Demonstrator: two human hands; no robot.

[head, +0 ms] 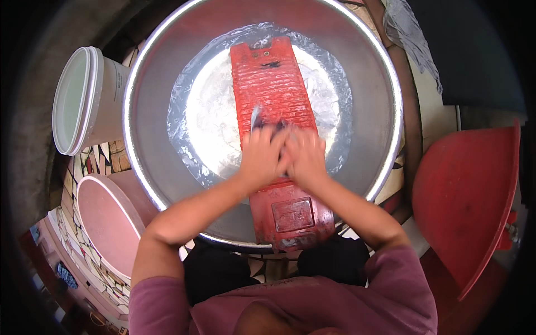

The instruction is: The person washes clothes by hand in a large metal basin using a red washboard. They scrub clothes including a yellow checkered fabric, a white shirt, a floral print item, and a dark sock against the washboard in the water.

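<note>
A red ridged plastic washboard leans in a large round metal basin, its lower end over the near rim. Water lies in the basin's bottom. My left hand and my right hand are close together over the middle of the washboard, blurred. Between and beyond my fingers a small piece of dark and light wet cloth shows, pressed on the ridges. Most of it is hidden by my hands, and both sets of fingers are curled on it.
Left of the basin stand a white plastic bucket and a pink tub. A large red basin is tilted on its side at the right. A grey cloth hangs at the upper right. The floor has irregular stone-like tiles.
</note>
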